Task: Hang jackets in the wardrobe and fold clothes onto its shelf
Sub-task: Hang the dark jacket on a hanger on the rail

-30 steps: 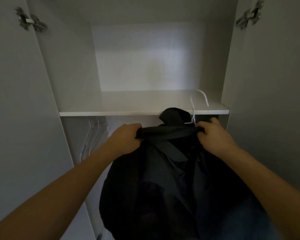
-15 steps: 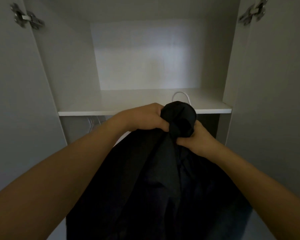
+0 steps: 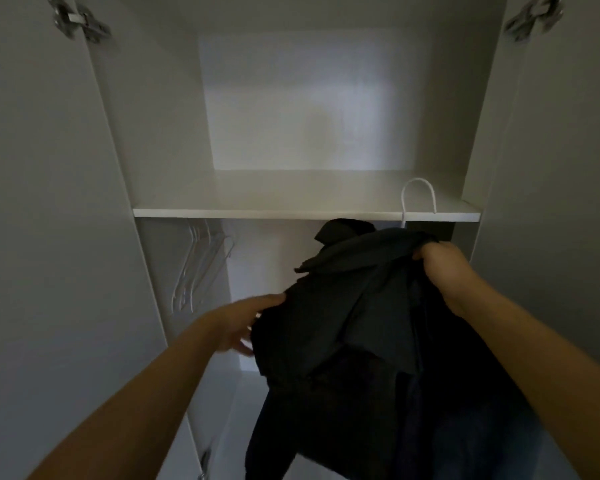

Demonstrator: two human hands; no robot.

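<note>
Dark jacket (image 3: 354,327) on a white hanger, hook (image 3: 418,199) poking up just in front of the shelf's (image 3: 291,213) front edge near its right end, collar bunched right below that edge. Right hand (image 3: 442,268) curled tight on the jacket's right shoulder beside the hook's stem, clearly the nearer hand and the one bearing the load. Left hand (image 3: 246,322) lower down at the jacket's left flank, fingers straight and loosely spread, thumb side touching the cloth, no grip. Long axis of the jacket hanging down from the right hand, bulk draped toward the lower right, hem out of sight. Rail hidden behind the shelf edge, so exact place unknown; judged to run under the shelf, above and beyond the hook. Coming move likely a dip of the hook under the front edge, then up and over the rail. Shelf edge the main obstacle: hook now standing higher than its underside. Empty white hangers (image 3: 198,265) hanging under the shelf's left end, well apart from the jacket. Doors open on both sides, hinges (image 3: 78,20) at the top corners.
</note>
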